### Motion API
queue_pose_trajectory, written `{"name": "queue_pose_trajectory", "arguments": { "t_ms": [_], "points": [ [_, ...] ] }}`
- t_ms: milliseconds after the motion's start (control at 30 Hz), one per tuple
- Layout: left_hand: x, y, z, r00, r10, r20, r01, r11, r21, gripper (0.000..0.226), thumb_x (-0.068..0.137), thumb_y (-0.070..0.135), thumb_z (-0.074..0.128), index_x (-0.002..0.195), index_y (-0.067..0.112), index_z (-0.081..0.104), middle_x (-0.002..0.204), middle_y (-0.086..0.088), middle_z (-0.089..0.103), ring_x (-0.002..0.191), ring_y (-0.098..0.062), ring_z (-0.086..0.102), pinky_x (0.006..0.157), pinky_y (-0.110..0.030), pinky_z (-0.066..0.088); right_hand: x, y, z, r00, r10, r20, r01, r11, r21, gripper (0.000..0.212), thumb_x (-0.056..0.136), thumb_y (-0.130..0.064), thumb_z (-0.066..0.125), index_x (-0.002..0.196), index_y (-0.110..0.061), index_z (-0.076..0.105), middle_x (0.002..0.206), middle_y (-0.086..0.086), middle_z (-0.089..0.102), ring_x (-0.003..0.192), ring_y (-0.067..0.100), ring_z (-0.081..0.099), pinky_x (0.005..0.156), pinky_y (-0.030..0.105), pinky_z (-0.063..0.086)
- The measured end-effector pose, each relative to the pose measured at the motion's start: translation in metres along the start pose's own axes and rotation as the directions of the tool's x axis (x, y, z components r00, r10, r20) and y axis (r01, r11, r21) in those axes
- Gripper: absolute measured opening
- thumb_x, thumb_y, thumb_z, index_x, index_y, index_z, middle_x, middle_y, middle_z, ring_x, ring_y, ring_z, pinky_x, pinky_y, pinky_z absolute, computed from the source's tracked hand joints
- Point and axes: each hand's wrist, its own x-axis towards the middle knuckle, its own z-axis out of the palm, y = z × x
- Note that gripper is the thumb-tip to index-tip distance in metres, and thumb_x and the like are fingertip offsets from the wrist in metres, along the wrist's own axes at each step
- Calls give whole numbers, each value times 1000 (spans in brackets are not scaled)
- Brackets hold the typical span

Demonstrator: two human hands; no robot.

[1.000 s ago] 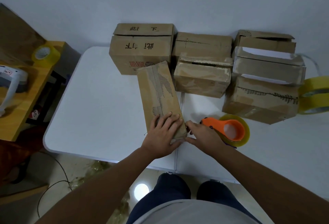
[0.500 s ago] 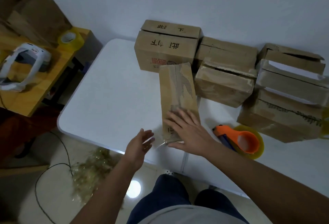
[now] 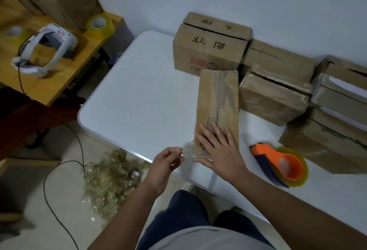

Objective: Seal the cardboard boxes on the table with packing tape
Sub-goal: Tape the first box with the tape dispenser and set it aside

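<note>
A long narrow cardboard box [image 3: 218,98] lies lengthwise on the white table [image 3: 143,98], its top worn where old tape was. My right hand [image 3: 218,150] rests flat on its near end, fingers spread. My left hand [image 3: 164,162] hovers just off the table's front edge and pinches a thin strip of clear tape [image 3: 186,155] that runs to the box's near corner. An orange tape dispenser [image 3: 282,162] with a yellowish roll lies on the table to the right of my right hand.
Several more cardboard boxes [image 3: 272,94] stand along the wall behind and to the right. A pile of crumpled used tape [image 3: 111,176] lies on the floor at left with a black cable. A wooden side table [image 3: 49,51] holds tape rolls and a white device.
My left hand left the box top and moved off its near left corner, now pinching a tape strip. My right hand shifted onto the box's near end. The view swung left.
</note>
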Motion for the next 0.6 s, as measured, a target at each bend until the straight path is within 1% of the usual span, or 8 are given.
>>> {"name": "queue_pose_trajectory", "arguments": {
  "t_ms": [100, 267, 467, 600],
  "points": [
    [1, -2, -3, 1000, 27, -2, -27, 999, 24, 8, 94, 14, 66, 99, 8, 68, 89, -3, 65, 84, -16, 62, 86, -28, 50, 2, -1, 4, 1000, 1, -12, -1, 1000, -29, 78, 91, -72, 34, 155, -29, 21, 164, -3, 15, 150, 29, 17, 116, 56, 21],
    [1, -6, -4, 997, 82, -8, -81, 995, 64, 9, 94, 12, 66, 99, 5, 68, 88, -1, 67, 85, -15, 64, 89, -27, 51, 0, 1, 4, 999, 2, -47, -3, 1000, -11, 76, 92, -71, 36, 155, -31, 23, 163, -5, 15, 150, 27, 16, 118, 54, 19],
    [1, -19, 10, 979, 177, -99, -169, 982, 88, 4, 96, 11, 63, 96, 7, 65, 84, 5, 67, 85, -13, 63, 84, -21, 52, -1, 1, 2, 999, 2, -42, -1, 1000, 16, 77, 91, -71, 38, 155, -31, 23, 164, -6, 13, 151, 26, 13, 118, 55, 17],
    [9, -19, 25, 960, 252, -123, -236, 963, 127, 6, 95, 13, 64, 97, 7, 63, 88, 2, 65, 87, -11, 60, 88, -24, 50, -1, 1, 0, 1000, -3, -12, 3, 1000, 16, 78, 91, -72, 35, 156, -31, 18, 164, -6, 10, 151, 26, 9, 118, 55, 16]
  ]
}}
